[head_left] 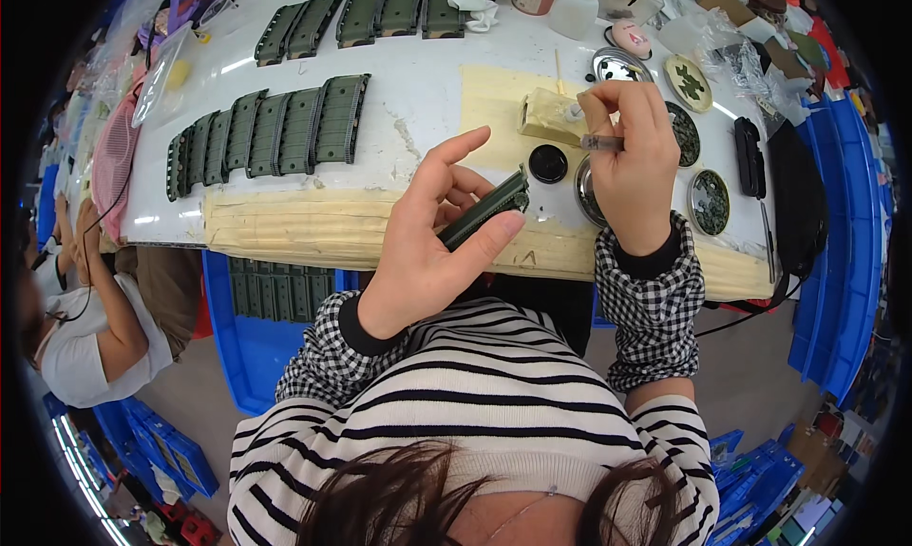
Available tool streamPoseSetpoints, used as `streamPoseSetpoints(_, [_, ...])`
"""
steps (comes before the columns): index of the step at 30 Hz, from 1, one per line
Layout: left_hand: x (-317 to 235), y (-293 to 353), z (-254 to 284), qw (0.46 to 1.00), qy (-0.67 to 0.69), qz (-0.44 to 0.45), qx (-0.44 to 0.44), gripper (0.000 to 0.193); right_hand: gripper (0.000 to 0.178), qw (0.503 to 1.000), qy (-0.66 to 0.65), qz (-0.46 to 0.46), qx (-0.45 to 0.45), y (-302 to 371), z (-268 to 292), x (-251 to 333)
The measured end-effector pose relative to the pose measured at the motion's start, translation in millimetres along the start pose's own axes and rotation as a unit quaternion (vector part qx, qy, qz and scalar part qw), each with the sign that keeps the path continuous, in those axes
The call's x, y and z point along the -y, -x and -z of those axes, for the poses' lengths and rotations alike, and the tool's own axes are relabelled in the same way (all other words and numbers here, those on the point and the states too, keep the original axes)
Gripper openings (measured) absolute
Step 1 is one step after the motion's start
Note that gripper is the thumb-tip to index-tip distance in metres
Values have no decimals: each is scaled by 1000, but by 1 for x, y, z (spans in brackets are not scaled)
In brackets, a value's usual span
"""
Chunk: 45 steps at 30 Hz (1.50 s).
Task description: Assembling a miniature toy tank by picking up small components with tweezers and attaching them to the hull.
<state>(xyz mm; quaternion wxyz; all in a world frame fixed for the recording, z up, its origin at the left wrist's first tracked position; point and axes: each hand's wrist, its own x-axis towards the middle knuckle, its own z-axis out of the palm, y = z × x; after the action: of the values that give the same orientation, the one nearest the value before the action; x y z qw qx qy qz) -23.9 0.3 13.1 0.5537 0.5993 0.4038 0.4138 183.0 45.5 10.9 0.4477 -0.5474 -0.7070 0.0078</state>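
Over the table's near edge, my left hand holds a dark green channel-shaped plastic part between thumb and fingers, its index finger stretched out. To the right, my right hand pinches a slim grey-brown rod-like tool; its exact kind is unclear. That hand is beside a tape-wrapped block, with a small whitish tip at the block's right end. A round black lid lies between my hands. Close to my right wrist, a round metal dish is partly hidden.
Several similar green parts stand in rows at the left and far side. Dishes of small dark pieces sit at the right, near a black case. A blue bin is below the table; another person sits at the left.
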Motion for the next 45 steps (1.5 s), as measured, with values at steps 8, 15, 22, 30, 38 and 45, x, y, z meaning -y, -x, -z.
streamPoseSetpoints(8, [1,1,3,1000,12,7,-8,64,22,995,-86,-13,55,19,27,44])
streamPoseSetpoints(15, [-3,1,1,999,24,20,3,62,25,981,-174,-28,83,33,22,55])
streamPoseSetpoints(22, [-4,1,3,1000,13,16,4,60,25,982,-167,-28,82,34,22,56])
streamPoseSetpoints(30, [8,1,2,999,22,-25,1,24,23,981,-164,-37,93,35,24,57])
streamPoseSetpoints(38, [3,5,7,999,-7,-11,38,15,23,979,-166,-37,112,33,25,55])
streamPoseSetpoints(45, [2,7,6,999,21,22,35,14,23,980,-166,-30,106,33,23,56])
